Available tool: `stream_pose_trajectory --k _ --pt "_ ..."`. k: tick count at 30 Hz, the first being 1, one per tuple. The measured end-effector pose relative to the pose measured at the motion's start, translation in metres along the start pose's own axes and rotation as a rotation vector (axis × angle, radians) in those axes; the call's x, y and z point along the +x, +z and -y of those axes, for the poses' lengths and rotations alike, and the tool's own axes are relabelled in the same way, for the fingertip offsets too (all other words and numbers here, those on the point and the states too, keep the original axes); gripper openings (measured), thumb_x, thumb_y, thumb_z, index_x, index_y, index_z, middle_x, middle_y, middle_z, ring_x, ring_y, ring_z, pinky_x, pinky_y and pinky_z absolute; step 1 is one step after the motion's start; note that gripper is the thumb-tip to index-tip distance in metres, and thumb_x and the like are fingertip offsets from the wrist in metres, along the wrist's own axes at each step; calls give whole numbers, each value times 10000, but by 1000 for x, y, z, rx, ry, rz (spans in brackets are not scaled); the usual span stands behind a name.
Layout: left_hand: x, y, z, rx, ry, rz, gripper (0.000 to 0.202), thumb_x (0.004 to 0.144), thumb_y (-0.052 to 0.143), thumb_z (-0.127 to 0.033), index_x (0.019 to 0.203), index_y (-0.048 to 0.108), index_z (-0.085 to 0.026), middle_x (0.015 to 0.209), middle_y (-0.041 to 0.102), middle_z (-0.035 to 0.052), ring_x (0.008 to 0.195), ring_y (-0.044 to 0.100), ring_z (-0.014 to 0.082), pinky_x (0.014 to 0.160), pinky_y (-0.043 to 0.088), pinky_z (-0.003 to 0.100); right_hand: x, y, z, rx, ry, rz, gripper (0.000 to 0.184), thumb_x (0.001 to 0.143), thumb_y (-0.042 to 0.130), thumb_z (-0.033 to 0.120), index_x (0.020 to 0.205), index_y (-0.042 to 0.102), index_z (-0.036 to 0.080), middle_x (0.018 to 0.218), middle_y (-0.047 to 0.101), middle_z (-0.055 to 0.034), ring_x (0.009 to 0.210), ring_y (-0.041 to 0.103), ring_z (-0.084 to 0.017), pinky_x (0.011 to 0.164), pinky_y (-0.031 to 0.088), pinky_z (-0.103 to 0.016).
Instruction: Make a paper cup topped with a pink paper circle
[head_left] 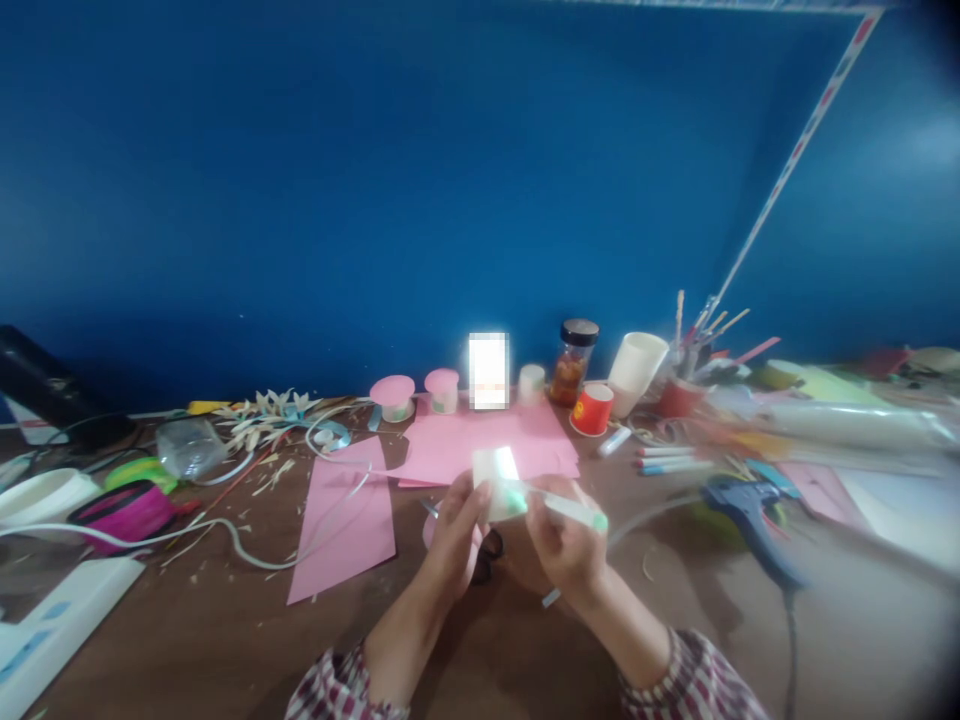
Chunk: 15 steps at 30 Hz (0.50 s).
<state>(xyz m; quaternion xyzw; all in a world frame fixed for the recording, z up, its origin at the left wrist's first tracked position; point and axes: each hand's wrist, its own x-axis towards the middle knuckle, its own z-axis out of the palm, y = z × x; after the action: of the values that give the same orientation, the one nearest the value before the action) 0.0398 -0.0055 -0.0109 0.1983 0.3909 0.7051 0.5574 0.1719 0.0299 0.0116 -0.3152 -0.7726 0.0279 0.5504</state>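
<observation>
My left hand (456,535) is raised over the table and pinches a small white piece of paper (496,472) by its lower left edge. My right hand (564,545) is closed around a white glue stick with green ends (562,507), whose left tip touches the paper's lower right corner. Scissors (484,555) lie on the brown table just below and behind both hands. Pink paper sheets (346,520) lie to the left and behind the hands.
A blue glue gun (750,510) lies right of the hands. Along the back stand pink-lidded cups (393,396), a jar (573,362), a red cup (592,408), a white cup (636,368) and brushes. Markers (666,458), a pink basket (126,508) and white cord (225,530) lie about.
</observation>
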Motion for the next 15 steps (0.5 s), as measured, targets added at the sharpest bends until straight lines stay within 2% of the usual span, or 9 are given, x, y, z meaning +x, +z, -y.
stream_pose_trajectory --k 8,15 --pt "-2 3 -5 129 55 121 362 726 758 -425 982 717 -172 868 728 74 810 660 216 717 458 292 2 -1 3 -18 -60 -33 244 968 470 282 858 657 171 704 703 -55 613 675 -179 592 547 -280" --pt "-2 3 -5 205 49 95 404 689 787 -413 1002 695 -175 824 705 61 649 596 151 592 444 246 0 1 1 -16 -100 -17 252 975 480 270 858 665 146 717 708 -67 642 685 -187 615 546 -290"
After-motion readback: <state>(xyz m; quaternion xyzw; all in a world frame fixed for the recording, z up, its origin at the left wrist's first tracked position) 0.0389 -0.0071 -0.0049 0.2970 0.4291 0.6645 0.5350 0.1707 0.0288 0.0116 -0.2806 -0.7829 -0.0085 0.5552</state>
